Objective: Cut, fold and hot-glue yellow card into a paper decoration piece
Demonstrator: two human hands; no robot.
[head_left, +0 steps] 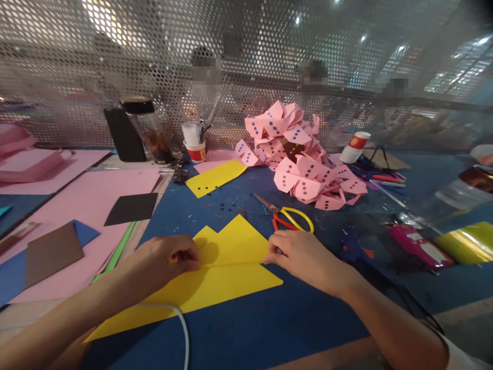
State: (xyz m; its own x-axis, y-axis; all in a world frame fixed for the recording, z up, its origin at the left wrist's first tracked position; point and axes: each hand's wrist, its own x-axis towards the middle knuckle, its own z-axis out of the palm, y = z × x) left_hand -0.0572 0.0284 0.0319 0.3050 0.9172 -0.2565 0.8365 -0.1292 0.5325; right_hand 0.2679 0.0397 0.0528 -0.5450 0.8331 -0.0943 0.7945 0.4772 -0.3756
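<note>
A yellow sheet of paper (234, 285) lies at the front of the blue table, with a crease running across it and two pointed peaks on its far edge. My left hand (175, 254) pinches the paper near the crease, left of the peaks. At the crease's right end, the fingers of my right hand (290, 252) are closed on the paper's edge. Scissors (287, 213) with one red and one yellow handle rest partly open just beyond my right hand. A white cable (184, 329) crosses the paper's near side.
Folded pink paper pieces (300, 154) are heaped at the back. Another yellow strip (215, 177) lies behind my sheet. On the left are pink sheets (96, 190) and a lidded jar (148, 131). A blue glue gun (352, 244) and magenta object (419, 246) lie right.
</note>
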